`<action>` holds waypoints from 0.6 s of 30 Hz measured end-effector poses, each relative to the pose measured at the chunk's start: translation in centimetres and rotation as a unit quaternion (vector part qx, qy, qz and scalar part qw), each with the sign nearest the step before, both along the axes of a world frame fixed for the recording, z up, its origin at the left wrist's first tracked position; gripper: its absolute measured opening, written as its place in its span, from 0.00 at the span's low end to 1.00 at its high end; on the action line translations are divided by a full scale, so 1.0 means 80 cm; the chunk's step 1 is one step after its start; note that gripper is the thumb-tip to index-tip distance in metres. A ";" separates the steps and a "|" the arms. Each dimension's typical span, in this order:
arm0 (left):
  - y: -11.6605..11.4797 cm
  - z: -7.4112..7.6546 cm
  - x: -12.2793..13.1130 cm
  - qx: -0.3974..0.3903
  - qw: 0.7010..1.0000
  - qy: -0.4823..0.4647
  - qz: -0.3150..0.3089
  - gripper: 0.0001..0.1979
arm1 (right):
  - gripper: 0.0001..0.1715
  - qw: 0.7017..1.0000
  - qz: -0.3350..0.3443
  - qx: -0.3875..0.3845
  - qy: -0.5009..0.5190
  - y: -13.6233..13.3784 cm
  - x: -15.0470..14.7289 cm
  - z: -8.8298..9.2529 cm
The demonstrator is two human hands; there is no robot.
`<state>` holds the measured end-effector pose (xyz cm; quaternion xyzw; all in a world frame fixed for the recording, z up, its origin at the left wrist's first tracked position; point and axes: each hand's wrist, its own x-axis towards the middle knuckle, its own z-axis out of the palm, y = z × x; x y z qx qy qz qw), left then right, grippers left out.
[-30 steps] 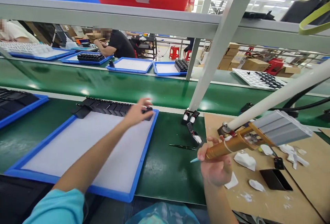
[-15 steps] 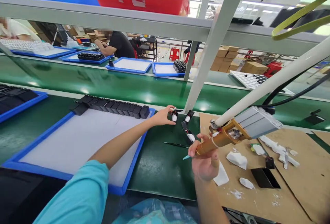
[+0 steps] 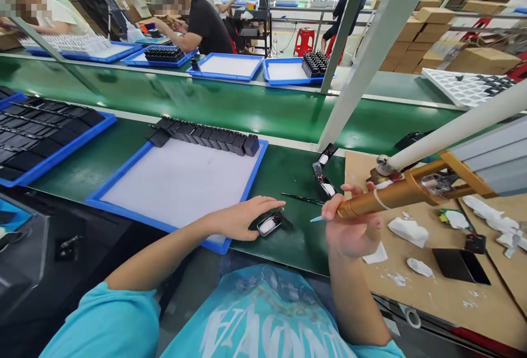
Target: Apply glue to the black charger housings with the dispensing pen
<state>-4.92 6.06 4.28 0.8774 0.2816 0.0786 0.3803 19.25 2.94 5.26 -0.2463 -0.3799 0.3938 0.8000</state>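
Note:
My left hand (image 3: 236, 218) is closed around a small black plastic case (image 3: 270, 225), held low over the green work surface just right of the tray. The case lies open upward and shows a white block inside; a black flap hangs at its right side. My right hand (image 3: 352, 223) grips a gold cylindrical tool (image 3: 381, 201) whose teal nozzle (image 3: 317, 219) points left toward the case, apart from it. Between the hands and farther back lie more open black cases (image 3: 323, 174) with white blocks and fine red wires. Near the nozzle is a thin dark stick (image 3: 300, 199).
A blue-rimmed tray (image 3: 256, 182) with a row of black boxes (image 3: 214, 135) stands to the left. Brown board (image 3: 395, 286) at right carries white scraps and an open black box (image 3: 461, 266). A slanting grey post (image 3: 362, 56) and white pole (image 3: 448, 127) cross the view.
My left hand has brought the black case nearer to me, away from the back of the bench. My right hand still grips the gold tool. The view has tilted downward.

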 end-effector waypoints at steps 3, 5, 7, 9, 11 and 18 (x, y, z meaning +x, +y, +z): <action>-0.035 0.001 0.013 0.083 0.994 0.028 0.073 0.47 | 0.21 1.000 0.001 0.010 0.008 0.001 0.001 -0.001; -0.060 -0.009 0.030 0.143 0.980 0.029 0.133 0.44 | 0.21 1.000 0.000 0.012 0.010 0.001 0.002 -0.002; -0.076 -0.025 0.054 0.210 0.957 0.026 0.196 0.42 | 0.21 1.000 0.001 0.013 0.012 0.001 0.002 -0.003; -0.082 -0.040 0.079 0.264 0.931 0.034 0.249 0.41 | 0.21 1.000 0.002 0.012 0.011 0.001 0.002 -0.003; -0.079 -0.051 0.099 0.293 0.910 0.049 0.290 0.37 | 0.21 1.000 0.005 0.011 0.008 0.001 0.001 -0.003; -0.065 -0.055 0.074 0.146 0.933 -0.148 0.294 0.34 | 0.20 1.000 0.005 0.018 0.008 0.002 0.001 -0.002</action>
